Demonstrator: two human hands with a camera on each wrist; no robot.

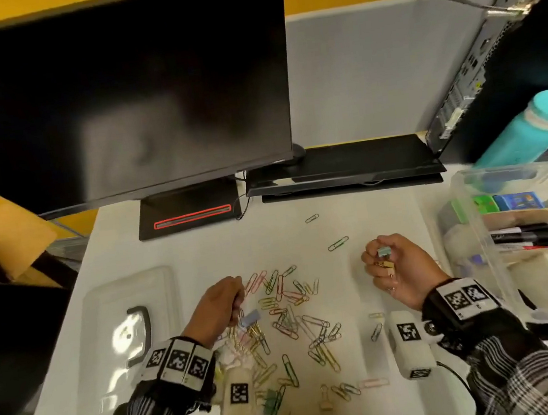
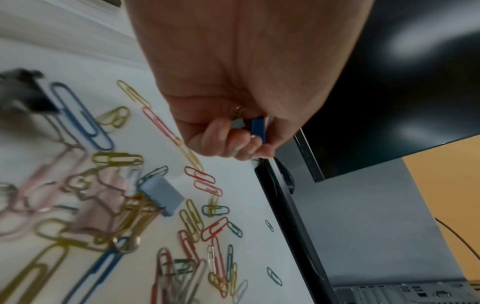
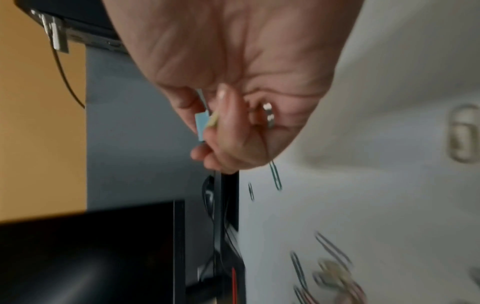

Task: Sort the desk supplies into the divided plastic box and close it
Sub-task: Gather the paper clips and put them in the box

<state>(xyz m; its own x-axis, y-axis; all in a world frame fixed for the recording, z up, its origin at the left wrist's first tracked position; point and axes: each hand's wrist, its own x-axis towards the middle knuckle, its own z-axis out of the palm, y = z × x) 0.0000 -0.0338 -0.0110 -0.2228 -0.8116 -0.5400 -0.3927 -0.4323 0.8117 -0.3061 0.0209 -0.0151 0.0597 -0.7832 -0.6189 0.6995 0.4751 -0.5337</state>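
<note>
Many coloured paper clips lie scattered on the white desk between my hands. My left hand hovers over the pile's left side, its fingers curled round small binder clips, one dark blue. A pale blue binder clip lies in the clips just below that hand. Raised to the right of the pile, my right hand pinches a light blue binder clip and holds a gold one beneath it. The clear divided box stands open at the right.
The box's clear lid with a black handle lies flat at the left. Markers and coloured pads are in the box. A monitor and its stand are behind, with a computer tower and a teal bottle at the back right.
</note>
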